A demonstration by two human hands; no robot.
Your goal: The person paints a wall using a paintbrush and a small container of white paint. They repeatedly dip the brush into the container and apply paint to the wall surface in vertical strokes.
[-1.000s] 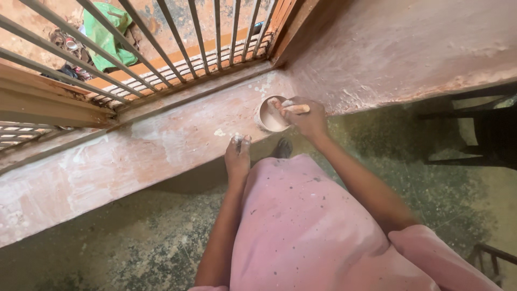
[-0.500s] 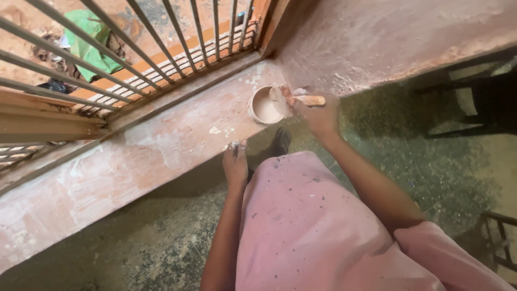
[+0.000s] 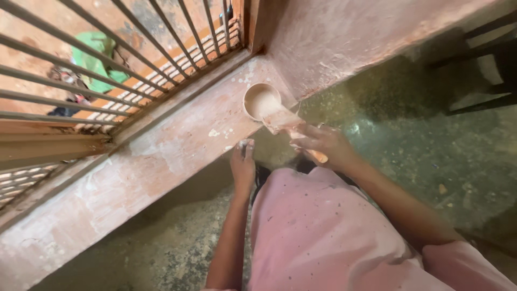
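Up close at a pink plastered ledge (image 3: 161,161), a person in a pink garment (image 3: 323,237) works with both hands. Right hand (image 3: 326,145) is closed around the wooden handle of a putty knife (image 3: 285,123), its flat blade coated in pale paste and tilted down toward the left, the tip just beside a small round bowl (image 3: 261,101). That bowl sits on the ledge in the corner, against the wall (image 3: 344,37), and holds the same pale paste. Left hand (image 3: 243,164) rests at the ledge's front edge, fingers curled with white smears on them; whether it grips anything cannot be told, as the fingertips seem folded over the edge. Metal window bars (image 3: 134,64) run along the back of the ledge. A speckled dark floor (image 3: 409,140) lies below.
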